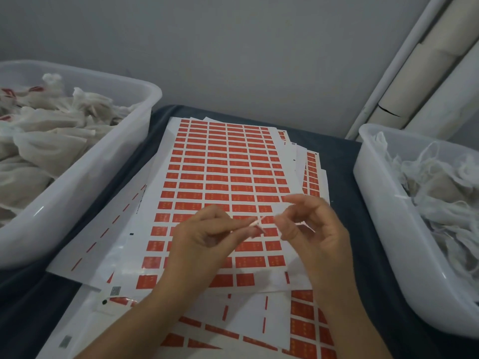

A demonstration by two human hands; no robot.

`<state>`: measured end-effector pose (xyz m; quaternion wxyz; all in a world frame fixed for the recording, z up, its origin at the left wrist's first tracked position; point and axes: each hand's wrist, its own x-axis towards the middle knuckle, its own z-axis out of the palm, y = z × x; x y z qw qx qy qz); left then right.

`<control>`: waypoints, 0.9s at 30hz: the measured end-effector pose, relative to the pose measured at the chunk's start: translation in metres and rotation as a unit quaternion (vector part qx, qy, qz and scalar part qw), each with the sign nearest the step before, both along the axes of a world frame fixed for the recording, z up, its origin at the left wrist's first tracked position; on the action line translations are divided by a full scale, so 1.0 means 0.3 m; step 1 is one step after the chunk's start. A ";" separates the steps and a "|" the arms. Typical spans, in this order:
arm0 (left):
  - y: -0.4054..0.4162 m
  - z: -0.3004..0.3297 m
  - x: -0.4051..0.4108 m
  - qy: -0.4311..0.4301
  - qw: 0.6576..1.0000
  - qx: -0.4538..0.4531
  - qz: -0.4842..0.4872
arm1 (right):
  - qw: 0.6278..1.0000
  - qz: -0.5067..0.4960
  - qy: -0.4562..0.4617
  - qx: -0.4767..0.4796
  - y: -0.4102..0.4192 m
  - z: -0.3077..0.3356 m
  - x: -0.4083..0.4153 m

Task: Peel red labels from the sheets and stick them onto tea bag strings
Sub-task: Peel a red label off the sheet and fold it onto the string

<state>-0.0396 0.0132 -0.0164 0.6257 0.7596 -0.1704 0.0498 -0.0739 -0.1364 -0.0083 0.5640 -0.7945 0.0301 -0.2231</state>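
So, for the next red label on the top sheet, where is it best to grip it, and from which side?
Probably lift a corner of a label beside the bare strip on the top sheet, coming from the right with the right hand. There the edge lies free. The left hand already pinches a label.

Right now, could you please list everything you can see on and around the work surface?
Label sheets: several overlapping, white with red labels, centre of the table.
Peeled label: one, red, pinched between both hands above the top sheet.
Left tub: one, translucent white, left of the sheets, holding white tea bags, some with red labels.
Right tub: one, translucent white, right of the sheets, holding white bags with strings.
Table cover: one, dark blue, under everything.
Cardboard tubes: a few, beige, against the wall at upper right.
Left hand: pinching the label.
Right hand: pinching the label.
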 end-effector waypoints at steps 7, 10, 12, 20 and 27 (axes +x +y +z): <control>-0.002 0.038 -0.005 0.245 0.948 -0.204 -0.019 | 0.995 0.064 0.048 0.063 0.058 -0.019 0.001; -0.003 0.038 -0.005 0.262 0.937 -0.230 -0.024 | 0.991 0.078 0.054 0.096 0.057 -0.021 -0.002; -0.005 0.037 -0.007 0.260 0.937 -0.231 -0.037 | 0.990 0.076 0.048 0.105 0.053 -0.020 -0.005; -0.004 0.030 -0.008 0.245 0.945 -0.209 -0.057 | 0.992 0.060 0.040 0.103 0.048 -0.015 -0.008; 0.000 0.017 -0.007 0.233 0.952 -0.189 -0.064 | 0.993 0.062 0.040 0.095 0.050 -0.010 -0.008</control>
